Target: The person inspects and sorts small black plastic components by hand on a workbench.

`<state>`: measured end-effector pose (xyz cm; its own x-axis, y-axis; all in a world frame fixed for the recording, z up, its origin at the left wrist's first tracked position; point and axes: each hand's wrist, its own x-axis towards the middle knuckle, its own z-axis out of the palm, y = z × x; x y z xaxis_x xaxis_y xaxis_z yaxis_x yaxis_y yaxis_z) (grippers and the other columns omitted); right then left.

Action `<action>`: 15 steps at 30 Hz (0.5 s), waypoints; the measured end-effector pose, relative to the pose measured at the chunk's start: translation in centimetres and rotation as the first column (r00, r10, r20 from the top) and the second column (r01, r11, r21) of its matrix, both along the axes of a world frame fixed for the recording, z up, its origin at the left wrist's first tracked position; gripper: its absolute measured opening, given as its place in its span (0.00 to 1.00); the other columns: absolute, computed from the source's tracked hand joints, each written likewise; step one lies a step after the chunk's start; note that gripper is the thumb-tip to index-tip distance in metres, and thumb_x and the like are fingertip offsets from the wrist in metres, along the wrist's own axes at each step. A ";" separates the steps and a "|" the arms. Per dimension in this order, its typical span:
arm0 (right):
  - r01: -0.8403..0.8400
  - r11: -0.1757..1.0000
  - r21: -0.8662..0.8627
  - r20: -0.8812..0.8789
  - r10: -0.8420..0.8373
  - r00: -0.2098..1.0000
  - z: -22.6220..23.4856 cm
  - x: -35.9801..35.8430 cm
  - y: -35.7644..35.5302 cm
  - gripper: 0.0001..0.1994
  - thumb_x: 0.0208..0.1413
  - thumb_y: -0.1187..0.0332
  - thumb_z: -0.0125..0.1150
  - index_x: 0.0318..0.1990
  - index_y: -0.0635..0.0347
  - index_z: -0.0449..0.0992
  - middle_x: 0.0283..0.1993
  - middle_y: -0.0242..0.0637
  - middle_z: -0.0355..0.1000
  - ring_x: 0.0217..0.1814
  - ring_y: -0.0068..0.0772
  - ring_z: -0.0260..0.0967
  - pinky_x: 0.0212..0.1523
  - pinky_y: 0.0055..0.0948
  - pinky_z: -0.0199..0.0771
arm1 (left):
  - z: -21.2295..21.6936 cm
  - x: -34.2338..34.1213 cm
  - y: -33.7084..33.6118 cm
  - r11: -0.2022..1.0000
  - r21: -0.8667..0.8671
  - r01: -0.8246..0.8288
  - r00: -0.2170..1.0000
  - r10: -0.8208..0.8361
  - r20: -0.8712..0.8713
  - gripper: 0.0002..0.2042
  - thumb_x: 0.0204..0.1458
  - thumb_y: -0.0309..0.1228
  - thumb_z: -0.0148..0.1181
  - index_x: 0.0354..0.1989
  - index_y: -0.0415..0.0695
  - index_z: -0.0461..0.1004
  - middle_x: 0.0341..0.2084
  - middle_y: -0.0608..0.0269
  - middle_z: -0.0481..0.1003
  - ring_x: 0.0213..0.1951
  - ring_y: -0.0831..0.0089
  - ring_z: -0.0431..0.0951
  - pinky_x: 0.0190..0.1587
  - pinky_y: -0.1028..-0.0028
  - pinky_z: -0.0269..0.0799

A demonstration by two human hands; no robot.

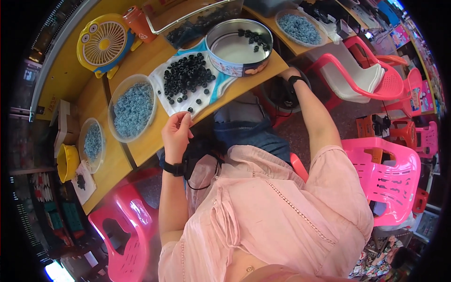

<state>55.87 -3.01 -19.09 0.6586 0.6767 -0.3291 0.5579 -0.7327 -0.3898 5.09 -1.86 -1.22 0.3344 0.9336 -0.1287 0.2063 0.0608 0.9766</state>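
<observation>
Holds the left hand (176, 135) by the near edge of a wooden table (141, 149), thumb and forefinger drawn close together, with a single round black bead (190, 109) right at the tips, over the near end of a white-and-blue cloth (218, 87); cannot tell a firm pinch from a mere touch. Has the right hand (288, 73) low beside the table's corner, over a dark round tub (272, 102), fingers largely hidden; cannot tell the grip there. Faces a heap of loose black beads (188, 74) on the cloth, just beside a round metal tin (223, 67) containing a smaller cluster of the same. Has, left of the cloth, a clear round bowl (123, 139) full of blue-grey pieces (134, 110), and farther off a yellow-and-blue fan (104, 44).
</observation>
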 end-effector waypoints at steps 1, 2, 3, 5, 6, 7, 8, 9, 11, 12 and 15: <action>0.008 1.000 0.005 0.002 -0.008 1.000 2.4 -0.5 -1.2 0.29 0.48 0.46 0.65 0.52 0.56 0.78 0.55 0.47 0.74 0.57 0.40 0.73 0.55 0.36 0.71 | 0.0 -0.1 0.0 1.000 0.005 0.008 1.000 -0.008 0.002 0.11 0.59 0.33 0.59 0.43 0.38 0.76 0.26 0.65 0.77 0.17 0.84 0.70 0.17 0.84 0.60; 0.016 0.998 0.068 -0.086 -0.010 0.996 4.6 -0.9 -2.5 0.27 0.48 0.48 0.66 0.50 0.59 0.79 0.51 0.46 0.76 0.51 0.39 0.75 0.50 0.35 0.73 | 0.0 -0.1 0.1 1.000 0.006 0.010 1.000 -0.010 -0.004 0.11 0.59 0.33 0.58 0.43 0.39 0.76 0.26 0.65 0.77 0.17 0.85 0.70 0.17 0.85 0.60; 0.017 0.988 0.151 -0.178 0.010 0.984 7.4 -1.7 -3.5 0.26 0.48 0.50 0.67 0.47 0.61 0.80 0.47 0.46 0.78 0.45 0.38 0.78 0.45 0.34 0.75 | 0.9 -0.3 -0.2 1.000 0.028 -0.001 1.000 0.001 -0.016 0.11 0.59 0.33 0.58 0.43 0.39 0.76 0.26 0.65 0.77 0.18 0.85 0.70 0.17 0.85 0.60; 0.052 0.988 0.146 -0.234 -0.017 0.972 10.7 -2.5 -6.4 0.21 0.50 0.53 0.67 0.42 0.62 0.81 0.28 0.33 0.75 0.26 0.22 0.69 0.24 0.26 0.66 | 0.8 0.0 0.5 0.999 0.025 0.030 1.000 -0.030 -0.005 0.11 0.60 0.33 0.58 0.44 0.39 0.76 0.26 0.66 0.77 0.18 0.85 0.70 0.17 0.85 0.60; 0.075 0.959 0.274 -0.261 -0.001 0.965 11.2 -2.2 -8.1 0.20 0.51 0.54 0.66 0.44 0.62 0.80 0.28 0.29 0.73 0.24 0.19 0.65 0.23 0.23 0.63 | 0.8 0.2 0.8 0.998 -0.004 0.060 0.998 -0.060 0.029 0.11 0.60 0.33 0.57 0.44 0.39 0.75 0.27 0.66 0.77 0.18 0.85 0.70 0.17 0.85 0.60; 0.096 0.913 0.396 -0.285 0.023 0.958 11.8 -2.4 -9.3 0.20 0.53 0.55 0.65 0.46 0.61 0.79 0.27 0.26 0.71 0.22 0.17 0.61 0.21 0.21 0.59 | 0.8 0.3 1.0 0.996 -0.033 0.087 0.994 -0.085 0.062 0.11 0.60 0.33 0.57 0.45 0.39 0.75 0.27 0.66 0.77 0.18 0.85 0.70 0.17 0.86 0.60; 0.094 0.900 0.425 -0.313 0.049 0.948 13.3 -3.5 -10.2 0.20 0.53 0.56 0.65 0.46 0.62 0.79 0.31 0.28 0.74 0.28 0.19 0.66 0.27 0.22 0.64 | 0.7 -0.1 1.1 0.996 -0.030 0.080 0.995 -0.078 0.059 0.11 0.60 0.33 0.57 0.45 0.39 0.75 0.27 0.66 0.77 0.18 0.85 0.70 0.17 0.86 0.60; 0.094 0.886 0.453 -0.340 0.074 0.937 15.0 -4.5 -11.0 0.20 0.54 0.56 0.64 0.46 0.63 0.79 0.35 0.31 0.77 0.33 0.21 0.71 0.32 0.24 0.70 | 0.6 -0.6 1.1 0.995 -0.044 0.092 0.992 -0.088 0.089 0.11 0.61 0.33 0.56 0.45 0.39 0.75 0.28 0.66 0.77 0.19 0.85 0.70 0.18 0.86 0.61; 0.120 0.894 0.432 -0.390 0.065 0.918 16.6 -5.6 -12.9 0.18 0.55 0.58 0.64 0.47 0.62 0.79 0.34 0.27 0.75 0.33 0.17 0.69 0.31 0.21 0.68 | 0.5 -0.8 1.0 0.991 -0.059 0.119 0.987 -0.111 0.119 0.11 0.61 0.33 0.56 0.45 0.39 0.75 0.28 0.66 0.77 0.20 0.85 0.71 0.18 0.86 0.61; 0.123 0.868 0.481 -0.419 0.104 0.902 17.1 -6.7 -13.6 0.17 0.56 0.59 0.63 0.47 0.60 0.79 0.32 0.25 0.73 0.29 0.15 0.65 0.27 0.19 0.63 | 0.6 -0.9 0.7 0.992 -0.054 0.115 0.985 -0.107 0.134 0.11 0.61 0.33 0.56 0.45 0.39 0.75 0.28 0.66 0.77 0.20 0.86 0.71 0.20 0.86 0.62; 0.043 0.854 0.518 -0.411 0.204 0.889 17.7 -9.3 -15.0 0.16 0.57 0.62 0.63 0.48 0.62 0.78 0.33 0.26 0.74 0.29 0.15 0.66 0.30 0.18 0.66 | 1.6 -0.9 -0.4 0.995 -0.032 0.095 0.984 -0.089 0.153 0.10 0.62 0.33 0.55 0.44 0.38 0.75 0.28 0.65 0.76 0.22 0.86 0.70 0.22 0.86 0.62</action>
<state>46.61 -18.03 -1.35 0.4644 0.8698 -0.1669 0.2859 -0.3256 -0.9012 4.17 -2.23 0.36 0.4371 0.8932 -0.1058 0.0629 0.0870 0.9942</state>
